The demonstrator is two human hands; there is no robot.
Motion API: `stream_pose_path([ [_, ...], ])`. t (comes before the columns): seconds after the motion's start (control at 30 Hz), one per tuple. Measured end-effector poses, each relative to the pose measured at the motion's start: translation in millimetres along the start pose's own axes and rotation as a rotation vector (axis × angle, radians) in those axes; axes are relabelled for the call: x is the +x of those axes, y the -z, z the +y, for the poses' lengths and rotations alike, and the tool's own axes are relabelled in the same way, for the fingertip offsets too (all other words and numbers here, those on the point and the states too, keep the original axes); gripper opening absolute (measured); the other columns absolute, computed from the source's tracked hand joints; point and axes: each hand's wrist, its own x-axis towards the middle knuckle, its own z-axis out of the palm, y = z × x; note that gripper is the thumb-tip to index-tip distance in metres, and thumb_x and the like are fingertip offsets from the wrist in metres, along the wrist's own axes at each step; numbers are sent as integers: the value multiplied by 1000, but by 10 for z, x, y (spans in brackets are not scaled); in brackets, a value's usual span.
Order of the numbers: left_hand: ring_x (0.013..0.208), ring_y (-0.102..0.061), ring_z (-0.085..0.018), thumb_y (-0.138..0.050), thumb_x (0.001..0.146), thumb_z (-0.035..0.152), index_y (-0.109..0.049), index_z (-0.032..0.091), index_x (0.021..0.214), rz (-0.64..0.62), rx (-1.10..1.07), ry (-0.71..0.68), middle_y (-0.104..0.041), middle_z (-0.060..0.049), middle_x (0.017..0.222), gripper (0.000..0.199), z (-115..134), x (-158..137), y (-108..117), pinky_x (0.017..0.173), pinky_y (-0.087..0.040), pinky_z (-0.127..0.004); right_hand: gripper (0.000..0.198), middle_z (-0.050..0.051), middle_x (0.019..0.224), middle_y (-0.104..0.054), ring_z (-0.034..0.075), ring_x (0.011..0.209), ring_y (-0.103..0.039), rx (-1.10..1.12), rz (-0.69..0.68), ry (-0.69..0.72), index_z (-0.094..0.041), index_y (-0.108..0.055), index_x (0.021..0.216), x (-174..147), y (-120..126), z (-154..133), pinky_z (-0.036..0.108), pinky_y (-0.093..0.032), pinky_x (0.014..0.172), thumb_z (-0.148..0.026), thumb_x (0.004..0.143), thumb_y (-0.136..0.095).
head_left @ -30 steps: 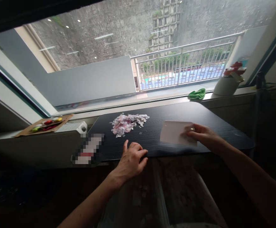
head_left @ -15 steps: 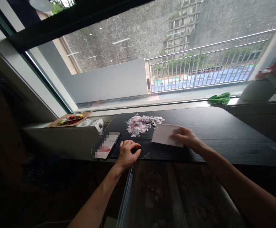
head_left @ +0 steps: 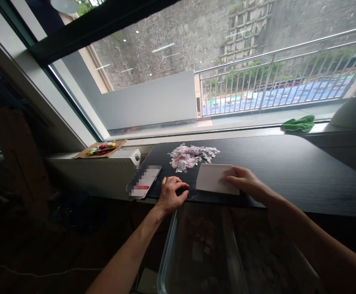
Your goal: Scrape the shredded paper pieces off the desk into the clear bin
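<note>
My right hand point(head_left: 248, 183) grips the right end of a flat white plastic scraper point(head_left: 213, 179) with a small hole near one corner. The scraper is tilted just above or against the black tabletop point(head_left: 276, 167); its lower edge's contact is unclear. Behind it lies a loose pile of small white and pinkish paper scraps point(head_left: 188, 157). My left hand point(head_left: 172, 194) rests near the table's front edge, left of the scraper, fingers curved and thumb apart, with nothing visible between them. A phone point(head_left: 145, 181), its screen partly pixelated, lies left of that hand.
Below the front edge stands a clear plastic bin point(head_left: 167, 249) with paper pieces inside. A radiator point(head_left: 119, 161) at the left bears cardboard with small colourful items point(head_left: 103, 149). On the windowsill are a green cloth point(head_left: 299, 123) and a pale container point(head_left: 354, 114).
The camera view has shifted slightly. Relative to the pile, my right hand and the scraper have moved left and nearer the table's front edge. My left hand keeps its curved shape.
</note>
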Motion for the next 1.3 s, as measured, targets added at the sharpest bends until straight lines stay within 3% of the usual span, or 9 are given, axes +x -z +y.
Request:
stream_pose_path([
  [0.13, 100, -56, -20, -65, 74, 21, -72, 23, 85, -11, -19, -4, -63, -1, 90, 13, -11, -4, -4, 108, -26, -50, 19, 2, 72, -73, 17, 63, -66, 23, -51, -21, -18, -68, 76, -87, -27, -57, 26, -53, 58, -20, 58, -74],
  [0.23, 103, -56, -20, -65, 74, 21, -72, 22, 86, -19, -28, -3, -63, -2, 91, 14, -11, -8, 6, 109, -25, -51, 18, 2, 73, -73, 17, 63, -66, -23, -5, 15, -19, -68, 77, -86, 8, -48, 26, -52, 56, -21, 60, -73],
  [0.37, 105, -56, -21, -66, 73, 21, -72, 22, 86, -47, -28, 2, -63, -2, 93, 14, 4, -16, 23, 111, -23, -52, 16, 1, 72, -72, 17, 63, -65, -102, 10, 50, -20, -68, 78, -86, 22, 12, 24, -51, 53, -23, 62, -72],
  [0.53, 106, -56, -21, -68, 72, 22, -72, 24, 86, -67, -7, 19, -64, -2, 96, 15, 22, -14, 27, 112, -22, -51, 20, 3, 77, -75, 21, 68, -69, -24, -74, 42, -22, -68, 82, -121, -30, 136, 29, -55, 57, -30, 64, -72],
  [0.7, 106, -56, -21, -69, 72, 23, -72, 24, 86, -66, 1, 23, -63, -2, 95, 15, 22, -10, 13, 112, -22, -52, 23, 4, 80, -75, 23, 71, -70, -37, -53, 55, -22, -70, 85, -100, -41, 194, 30, -56, 59, -34, 65, -72],
  [1.0, 106, -55, -21, -67, 72, 24, -72, 23, 87, -82, -28, 16, -63, -3, 98, 16, 44, -44, 53, 112, -22, -52, 24, 4, 82, -76, 25, 76, -71, 9, -128, 9, -22, -70, 82, -169, -21, 105, 32, -58, 65, -33, 61, -76],
  [1.3, 111, -53, -23, -66, 73, 24, -71, 24, 89, -125, -35, -13, -63, -3, 97, 17, 129, -175, 90, 114, -17, -55, 25, 4, 82, -77, 24, 77, -71, 59, -87, 8, -21, -70, 83, -235, -21, 70, 32, -58, 67, -31, 61, -75],
])
